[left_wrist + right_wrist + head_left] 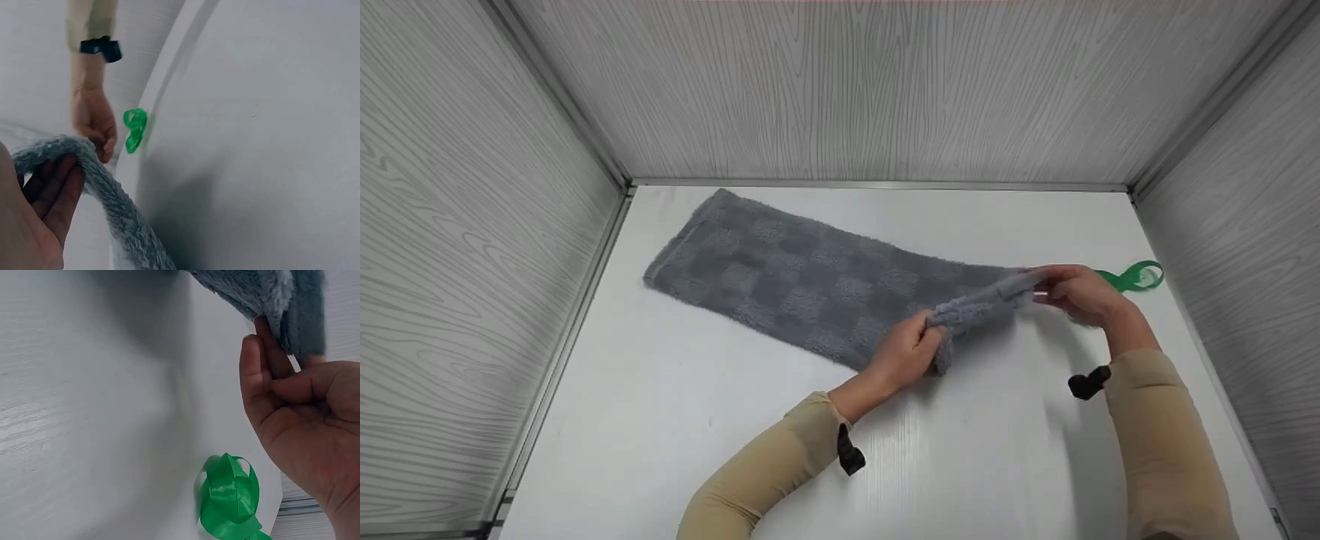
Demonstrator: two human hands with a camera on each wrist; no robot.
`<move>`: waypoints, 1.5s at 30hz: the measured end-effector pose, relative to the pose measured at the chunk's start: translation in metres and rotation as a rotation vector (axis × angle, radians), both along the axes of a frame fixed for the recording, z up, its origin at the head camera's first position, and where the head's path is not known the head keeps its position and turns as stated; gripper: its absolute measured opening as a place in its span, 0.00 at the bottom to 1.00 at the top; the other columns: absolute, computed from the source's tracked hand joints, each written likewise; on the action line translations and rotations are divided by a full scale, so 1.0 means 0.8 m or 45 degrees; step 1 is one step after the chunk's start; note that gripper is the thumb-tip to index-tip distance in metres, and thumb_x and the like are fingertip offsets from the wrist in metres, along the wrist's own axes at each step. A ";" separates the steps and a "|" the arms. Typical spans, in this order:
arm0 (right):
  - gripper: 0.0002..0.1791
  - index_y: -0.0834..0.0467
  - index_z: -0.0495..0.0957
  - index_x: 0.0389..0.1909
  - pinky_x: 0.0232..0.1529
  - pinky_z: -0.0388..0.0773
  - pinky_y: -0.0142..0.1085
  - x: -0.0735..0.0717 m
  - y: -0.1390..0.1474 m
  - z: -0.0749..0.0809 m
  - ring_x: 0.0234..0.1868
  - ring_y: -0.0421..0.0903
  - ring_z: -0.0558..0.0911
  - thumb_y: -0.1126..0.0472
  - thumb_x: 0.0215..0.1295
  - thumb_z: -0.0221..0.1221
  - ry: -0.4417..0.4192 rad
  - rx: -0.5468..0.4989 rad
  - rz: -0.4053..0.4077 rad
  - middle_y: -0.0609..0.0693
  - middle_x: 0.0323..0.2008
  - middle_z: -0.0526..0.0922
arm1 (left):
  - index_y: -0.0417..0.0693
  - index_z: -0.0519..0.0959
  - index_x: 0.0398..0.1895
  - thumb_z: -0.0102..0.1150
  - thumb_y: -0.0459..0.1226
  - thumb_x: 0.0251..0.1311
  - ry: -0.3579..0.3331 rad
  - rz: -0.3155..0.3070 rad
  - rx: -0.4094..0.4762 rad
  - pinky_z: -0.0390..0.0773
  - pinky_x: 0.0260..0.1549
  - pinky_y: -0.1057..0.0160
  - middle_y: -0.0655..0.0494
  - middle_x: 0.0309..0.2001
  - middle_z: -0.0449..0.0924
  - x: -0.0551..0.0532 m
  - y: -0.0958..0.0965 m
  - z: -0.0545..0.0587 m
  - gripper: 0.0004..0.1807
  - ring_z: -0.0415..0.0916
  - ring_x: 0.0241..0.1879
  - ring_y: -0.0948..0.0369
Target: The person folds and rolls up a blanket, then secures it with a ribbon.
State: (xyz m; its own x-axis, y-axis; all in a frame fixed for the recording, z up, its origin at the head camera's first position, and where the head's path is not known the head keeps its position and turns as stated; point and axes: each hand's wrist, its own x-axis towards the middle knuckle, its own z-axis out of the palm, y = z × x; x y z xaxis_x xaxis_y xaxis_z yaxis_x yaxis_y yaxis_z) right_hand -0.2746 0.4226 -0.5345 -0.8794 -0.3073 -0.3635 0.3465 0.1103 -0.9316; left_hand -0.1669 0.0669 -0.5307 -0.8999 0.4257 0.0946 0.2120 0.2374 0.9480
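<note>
A grey checkered plush towel (810,277) lies long and slanted across the white table, its right end lifted and bunched. My left hand (906,349) grips the near corner of that end, the thumb on top. In the left wrist view the towel's edge (126,219) drapes over the fingers of the left hand (42,219). At the far corner my right hand (1084,295) pinches the fabric. The right wrist view shows the towel (259,289) between the fingertips of the right hand (309,410), the layers hanging close together.
A loop of green ribbon (1140,276) lies on the table just beyond my right hand, near the right wall (1245,225). Wood-grain panels enclose the white table (660,420) at the back (840,90) and on the left (472,262).
</note>
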 end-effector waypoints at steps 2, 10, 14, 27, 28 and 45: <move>0.24 0.69 0.72 0.67 0.59 0.77 0.36 -0.001 -0.006 0.000 0.56 0.41 0.79 0.78 0.72 0.51 0.064 0.071 0.011 0.48 0.55 0.79 | 0.44 0.73 0.39 0.39 0.48 0.79 -0.034 0.064 0.089 0.62 0.21 0.64 0.62 0.17 0.61 -0.005 -0.007 0.003 0.19 0.57 0.16 0.63; 0.26 0.70 0.72 0.67 0.55 0.75 0.29 0.001 -0.045 0.027 0.54 0.38 0.78 0.62 0.73 0.62 0.276 0.440 0.036 0.49 0.55 0.81 | 0.49 0.64 0.30 0.41 0.43 0.79 -0.060 0.142 0.324 0.60 0.23 0.63 0.61 0.18 0.56 -0.017 -0.022 0.010 0.15 0.52 0.17 0.63; 0.24 0.66 0.73 0.66 0.56 0.76 0.33 0.006 -0.053 0.035 0.55 0.40 0.78 0.58 0.76 0.58 0.300 0.386 -0.023 0.47 0.55 0.81 | 0.50 0.67 0.31 0.42 0.43 0.78 -0.029 0.124 0.264 0.62 0.23 0.63 0.61 0.18 0.60 -0.014 -0.024 0.014 0.14 0.56 0.17 0.63; 0.11 0.62 0.82 0.54 0.51 0.79 0.32 0.006 -0.043 0.023 0.49 0.42 0.81 0.64 0.76 0.59 0.301 -0.150 -0.168 0.48 0.47 0.84 | 0.51 0.56 0.27 0.41 0.47 0.77 0.227 -0.089 0.003 0.62 0.31 0.65 0.55 0.45 0.70 0.004 -0.011 0.026 0.18 0.56 0.24 0.62; 0.10 0.62 0.82 0.53 0.51 0.79 0.32 0.005 -0.041 0.021 0.49 0.42 0.82 0.65 0.76 0.59 0.293 -0.188 -0.181 0.48 0.47 0.84 | 0.51 0.56 0.27 0.41 0.47 0.78 0.226 -0.111 0.000 0.62 0.31 0.65 0.55 0.43 0.69 0.006 -0.009 0.026 0.18 0.55 0.24 0.63; 0.14 0.61 0.82 0.46 0.60 0.75 0.37 0.022 -0.007 0.050 0.58 0.50 0.81 0.71 0.81 0.45 0.365 -0.591 -0.157 0.53 0.49 0.86 | 0.50 0.62 0.35 0.39 0.48 0.83 0.138 -0.319 0.085 0.63 0.24 0.71 0.57 0.25 0.62 0.040 0.043 0.042 0.16 0.59 0.21 0.65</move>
State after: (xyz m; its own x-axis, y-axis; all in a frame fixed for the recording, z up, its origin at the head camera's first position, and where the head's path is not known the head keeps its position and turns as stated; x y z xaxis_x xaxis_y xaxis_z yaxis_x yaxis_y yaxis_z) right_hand -0.2567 0.4168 -0.4942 -0.9627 -0.2669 0.0449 0.0562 -0.3591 -0.9316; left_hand -0.1350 0.1011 -0.4969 -0.7504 0.6233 0.2201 0.3575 0.1027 0.9282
